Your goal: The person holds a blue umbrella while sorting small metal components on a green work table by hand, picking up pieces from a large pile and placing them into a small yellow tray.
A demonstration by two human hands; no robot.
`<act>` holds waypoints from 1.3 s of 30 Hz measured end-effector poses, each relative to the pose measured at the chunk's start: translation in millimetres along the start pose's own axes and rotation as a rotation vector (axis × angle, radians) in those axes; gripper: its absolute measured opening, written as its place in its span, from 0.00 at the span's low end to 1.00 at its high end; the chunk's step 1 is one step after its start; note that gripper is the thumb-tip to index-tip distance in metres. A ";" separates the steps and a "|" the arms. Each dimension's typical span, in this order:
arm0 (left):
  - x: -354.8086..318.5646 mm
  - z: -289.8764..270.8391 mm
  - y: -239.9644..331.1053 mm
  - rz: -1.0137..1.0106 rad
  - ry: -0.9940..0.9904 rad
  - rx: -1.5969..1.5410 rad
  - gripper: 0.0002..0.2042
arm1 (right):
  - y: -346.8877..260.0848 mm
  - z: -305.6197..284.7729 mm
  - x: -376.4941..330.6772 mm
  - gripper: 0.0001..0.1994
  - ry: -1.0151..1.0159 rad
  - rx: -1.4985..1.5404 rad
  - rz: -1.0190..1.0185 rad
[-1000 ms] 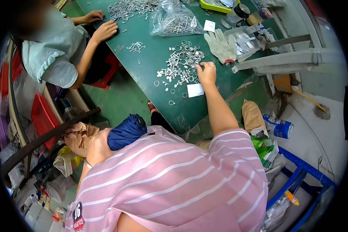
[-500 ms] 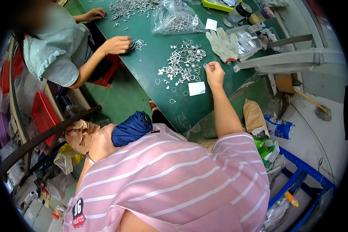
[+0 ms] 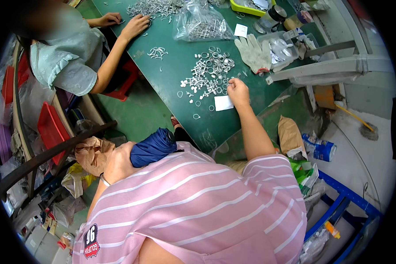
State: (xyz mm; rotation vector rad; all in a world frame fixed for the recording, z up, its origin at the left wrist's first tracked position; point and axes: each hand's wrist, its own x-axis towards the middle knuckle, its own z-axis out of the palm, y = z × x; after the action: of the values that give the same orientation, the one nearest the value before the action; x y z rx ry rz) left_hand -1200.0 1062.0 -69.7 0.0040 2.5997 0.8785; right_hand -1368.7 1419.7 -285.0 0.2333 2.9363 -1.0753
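My left hand [image 3: 120, 162] is wrapped round a folded dark blue umbrella [image 3: 152, 148], held close against my striped shirt. Right beside that hand is a crumpled brown paper bag [image 3: 92, 154]; whether I grip it too, I cannot tell. On the green table [image 3: 163, 92], my right hand [image 3: 239, 93] is closed in a pinch at the right edge of a pile of small silvery metal rings [image 3: 211, 68]. What its fingertips hold, if anything, is too small to make out. A white paper slip [image 3: 224, 103] lies just left of my right wrist, with several loose rings nearby.
A co-worker's hand [image 3: 135, 26] reaches to a pile of curved metal pieces [image 3: 152, 8]; a smaller cluster [image 3: 157, 53] lies nearer. Beyond the rings are a clear plastic bag [image 3: 202, 24], a work glove [image 3: 254, 53], a plastic tub [image 3: 279, 48] and a jar [image 3: 270, 18].
My right hand has moved slightly left and nearer me, toward the pile's edge. The co-worker's nearer hand has gone from the small cluster to the far pile. My left hand has barely moved.
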 end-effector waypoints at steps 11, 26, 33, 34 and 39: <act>-4.5 -0.5 -12.0 0.038 0.015 0.026 0.25 | -26.6 4.8 8.3 0.05 -0.053 -0.249 0.170; -17.2 3.7 -42.4 -0.025 0.063 -0.019 0.26 | -29.0 -30.3 12.2 0.06 0.026 -0.342 0.245; -1.0 -8.9 -31.5 -0.021 0.042 -0.036 0.25 | -31.1 -1.0 10.7 0.07 -0.147 -0.320 -0.055; 0.4 -7.6 -31.6 -0.016 0.057 -0.043 0.25 | -32.3 1.0 10.2 0.07 -0.131 -0.320 -0.031; 9.5 -17.8 -19.4 -0.038 0.038 -0.018 0.24 | -41.0 2.3 7.5 0.07 -0.108 -0.315 0.032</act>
State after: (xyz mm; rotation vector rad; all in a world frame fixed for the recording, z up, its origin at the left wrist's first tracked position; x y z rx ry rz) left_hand -1213.0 1037.3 -71.5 -0.0675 2.6182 0.8974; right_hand -1382.1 1388.3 -260.9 0.2087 2.9352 -0.5879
